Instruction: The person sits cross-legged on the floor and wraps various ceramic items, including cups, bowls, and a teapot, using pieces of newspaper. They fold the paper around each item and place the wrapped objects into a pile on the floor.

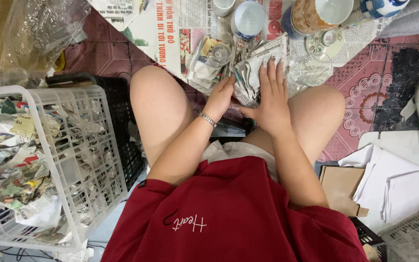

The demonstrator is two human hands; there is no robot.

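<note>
Patterned red floor (364, 92) spread with newspaper (170, 34), both hands pressing a newspaper-wrapped bundle (255, 73), right hand (271, 104) flat on top, left hand (219, 97) cupping its side, cups (248, 19) beyond, white basket (93, 145) of paper scraps beside.

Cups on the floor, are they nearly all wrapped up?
Not yet. The white basket holds many paper-wrapped bundles. Both hands, left hand and right hand, press newspaper around one piece now. Several bare cups and a clear glass wait unwrapped.

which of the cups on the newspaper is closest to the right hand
The clear glass cup, lying just beside the right hand; the white and brown ceramic cups sit farther up the newspaper.
</note>
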